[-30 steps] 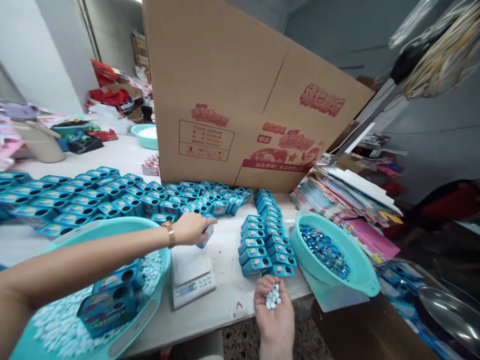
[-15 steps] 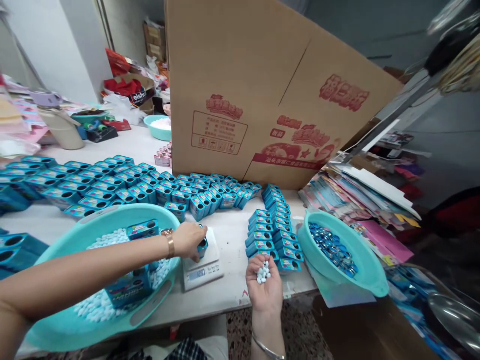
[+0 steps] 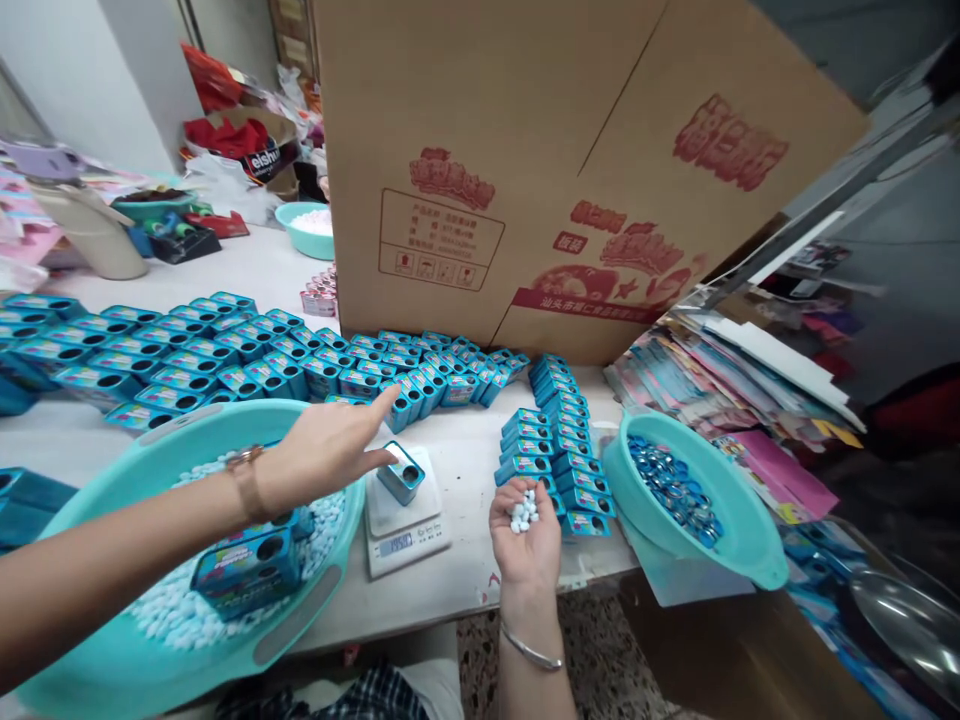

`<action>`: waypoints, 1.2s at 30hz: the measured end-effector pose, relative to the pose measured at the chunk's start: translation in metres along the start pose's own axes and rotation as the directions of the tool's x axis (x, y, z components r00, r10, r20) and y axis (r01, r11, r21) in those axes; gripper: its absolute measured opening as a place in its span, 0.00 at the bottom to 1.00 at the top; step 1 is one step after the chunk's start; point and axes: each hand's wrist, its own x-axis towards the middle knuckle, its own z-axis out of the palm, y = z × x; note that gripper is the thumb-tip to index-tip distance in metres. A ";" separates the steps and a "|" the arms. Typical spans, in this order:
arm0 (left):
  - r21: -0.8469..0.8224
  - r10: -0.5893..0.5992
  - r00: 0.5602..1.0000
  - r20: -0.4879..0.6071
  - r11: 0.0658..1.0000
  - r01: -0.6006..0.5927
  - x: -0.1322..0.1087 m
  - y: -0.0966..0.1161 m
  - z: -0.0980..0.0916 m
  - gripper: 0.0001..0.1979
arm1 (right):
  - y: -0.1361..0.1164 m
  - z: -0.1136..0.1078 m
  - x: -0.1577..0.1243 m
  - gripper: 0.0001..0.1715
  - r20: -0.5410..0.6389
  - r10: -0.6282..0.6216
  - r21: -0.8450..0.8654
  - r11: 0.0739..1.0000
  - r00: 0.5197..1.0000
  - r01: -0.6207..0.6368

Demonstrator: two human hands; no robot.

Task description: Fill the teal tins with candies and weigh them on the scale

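Note:
A small blue tin [image 3: 402, 472] stands on a white digital scale [image 3: 405, 525] near the table's front edge. My left hand [image 3: 324, 450] hovers just left of it, fingers stretched out and apart, holding nothing. My right hand [image 3: 525, 525] is palm up and cupped at the table's edge, with a small heap of white candies [image 3: 522, 511] in it. Under my left forearm sits a large teal basin [image 3: 187, 560] of white candies with a few blue tins [image 3: 251, 565] lying in it.
Rows of open blue tins [image 3: 187, 350] cover the table behind. Two columns of tins [image 3: 555, 450] lie right of the scale. A teal bowl of blue lids [image 3: 690, 500] overhangs the right edge. A big cardboard box [image 3: 525, 170] stands behind. Stacked printed cards [image 3: 712, 385] lie at right.
My left hand brought a blue tin from the rows, set it on the scale, let go and opened. My right hand, holding the candies, shifted slightly up and left toward the scale.

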 end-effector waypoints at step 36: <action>-0.116 0.526 0.840 -0.133 0.834 -0.540 0.029 0.062 0.020 0.08 | 0.061 0.030 0.027 0.10 -0.195 0.080 0.050 0.996 0.977 -0.072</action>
